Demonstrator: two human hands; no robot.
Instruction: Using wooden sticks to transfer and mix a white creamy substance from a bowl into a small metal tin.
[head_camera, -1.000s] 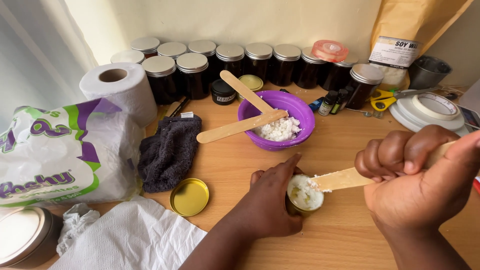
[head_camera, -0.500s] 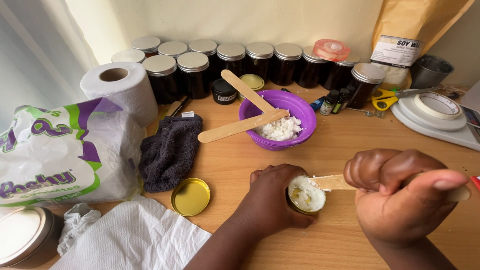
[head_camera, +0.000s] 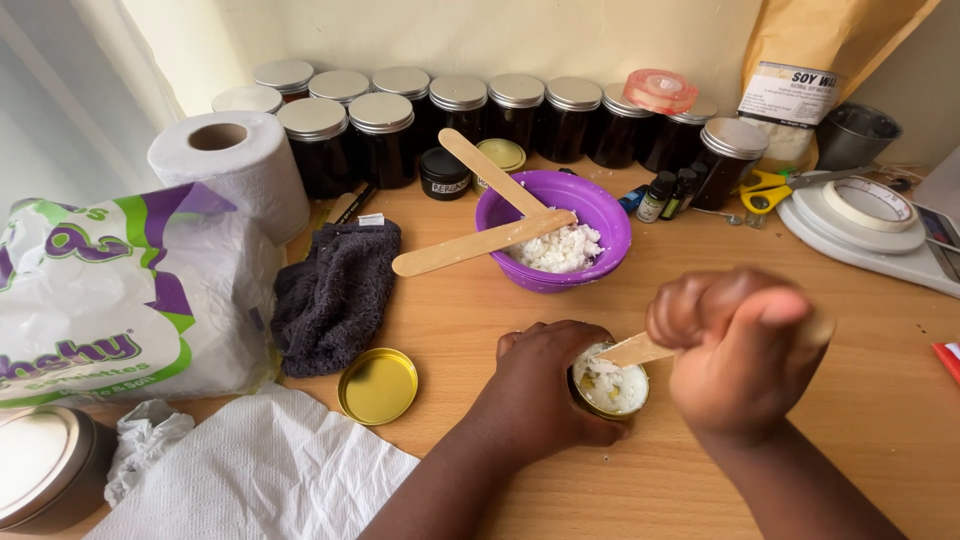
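L hand (head_camera: 545, 385) wraps round a small gold tin (head_camera: 610, 385) near the table's (head_camera: 880, 400) front edge, about mid-width, holding it steady. R hand (head_camera: 745, 350) is clenched on a flat wood stick (head_camera: 637, 350), its tip down in the tin's white, flaky wax w/ a few yellowish bits. R hand is blurred, so exact finger grip can't be told.

Progress, judging by how things lie: tin looks filled to about the rim, surface lumpy, not levelled. Its gold lid (head_camera: 378, 385) lies off to the left, open side up, beside a dark cloth (head_camera: 335, 295), so not capped yet. Purple bowl (head_camera: 553, 232), behind the tin toward mid-table, has a clump of white wax left and two more sticks (head_camera: 480, 243) resting across it.

Along the back edge: row of dark jars (head_camera: 460, 115) w/ silver lids on, can't tell if filled. Paper roll (head_camera: 232, 165) and wrapped pack at left, white paper towel (head_camera: 250, 470) at front-left corner, scale (head_camera: 865, 230) w/ tape at right, scissors (head_camera: 765, 190) near it.
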